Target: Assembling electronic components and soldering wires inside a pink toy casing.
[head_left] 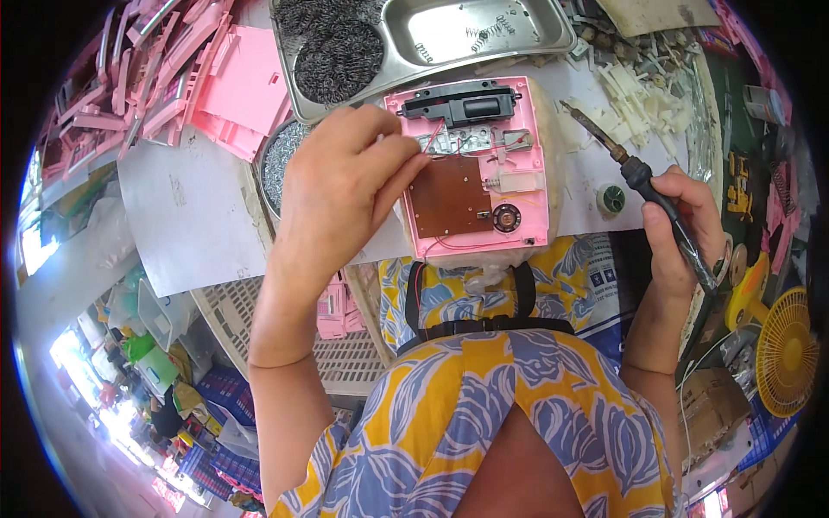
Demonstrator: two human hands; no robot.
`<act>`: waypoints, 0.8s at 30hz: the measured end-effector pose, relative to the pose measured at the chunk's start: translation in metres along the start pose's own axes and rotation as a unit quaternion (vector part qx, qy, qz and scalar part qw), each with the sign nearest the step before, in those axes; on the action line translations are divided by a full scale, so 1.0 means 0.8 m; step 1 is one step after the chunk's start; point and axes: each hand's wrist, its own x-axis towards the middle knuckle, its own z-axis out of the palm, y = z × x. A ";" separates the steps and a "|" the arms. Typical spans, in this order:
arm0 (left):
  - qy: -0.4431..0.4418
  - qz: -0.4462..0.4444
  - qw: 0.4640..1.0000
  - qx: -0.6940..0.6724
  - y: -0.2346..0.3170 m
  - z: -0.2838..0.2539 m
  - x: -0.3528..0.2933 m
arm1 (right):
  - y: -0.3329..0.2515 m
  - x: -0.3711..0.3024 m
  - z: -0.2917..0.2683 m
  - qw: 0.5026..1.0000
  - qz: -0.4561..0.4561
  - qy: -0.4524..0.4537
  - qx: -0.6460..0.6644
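Note:
My right hand [682, 229] grips the black handle of a soldering iron [639, 177], its tip up and to the left, apart from the work. In front of me lies an open pink plastic casing [540, 233]. Inside it are a brown circuit board [449, 198], a small round speaker [507, 218], a silvery metal plate [466, 140] and a black plastic part [475, 106] along the far side. My left hand [341, 177] reaches over the casing's left edge. Its thumb and forefinger are pinched on a thin red wire [434, 136] near the metal plate.
A metal tray [449, 39] with dark springs stands at the far side, beside a round bowl of small metal parts [281, 164]. Pink casings [237, 86] are heaped at left, white plastic pieces [635, 99] at far right. A solder spool [610, 200] stands near the iron; a yellow fan [786, 350] is at right.

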 end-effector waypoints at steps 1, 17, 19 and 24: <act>0.027 -0.040 0.996 -0.075 0.005 0.008 0.001 | -0.001 -0.001 0.004 1.000 0.015 0.017 0.002; 0.077 -0.270 0.843 -0.458 0.045 0.065 0.000 | -0.007 0.072 0.129 0.985 -0.002 -0.080 0.151; 0.071 -0.268 0.843 -0.461 0.044 0.064 0.001 | -0.006 0.075 0.132 0.986 -0.008 -0.082 0.146; 0.056 -0.240 0.869 -0.429 0.043 0.054 0.006 | -0.002 0.078 0.137 0.987 -0.035 -0.068 0.143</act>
